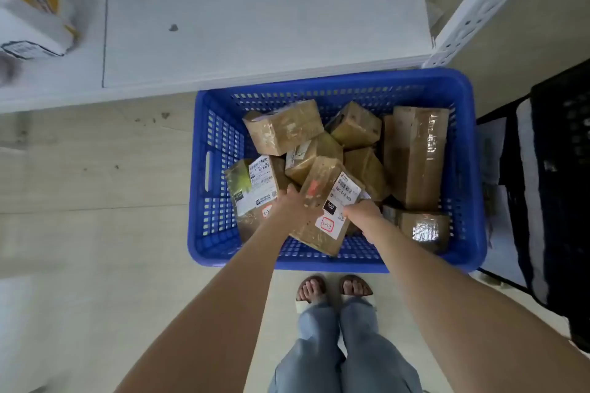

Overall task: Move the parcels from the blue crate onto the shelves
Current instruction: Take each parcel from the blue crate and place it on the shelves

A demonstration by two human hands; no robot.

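A blue crate (pixel 332 260) stands on the floor just in front of my feet, holding several brown taped cardboard parcels. Both hands reach down into it. A long parcel with a white label (pixel 322 198) lies tilted near the crate's front; my left hand (pixel 292 201) grips its left side and my right hand (pixel 362 210) grips its right edge by the label. Another labelled parcel (pixel 255 191) lies to the left, touching my left hand. A tall parcel (pixel 416 153) leans at the right wall. A white shelf surface (pixel 255 9) lies beyond the crate.
A white and yellow package (pixel 32 19) sits on the shelf at far left, blurred. A white perforated shelf post (pixel 479 6) slants at upper right. A black rack or cart (pixel 558 201) stands right of the crate. Pale tiled floor lies to the left.
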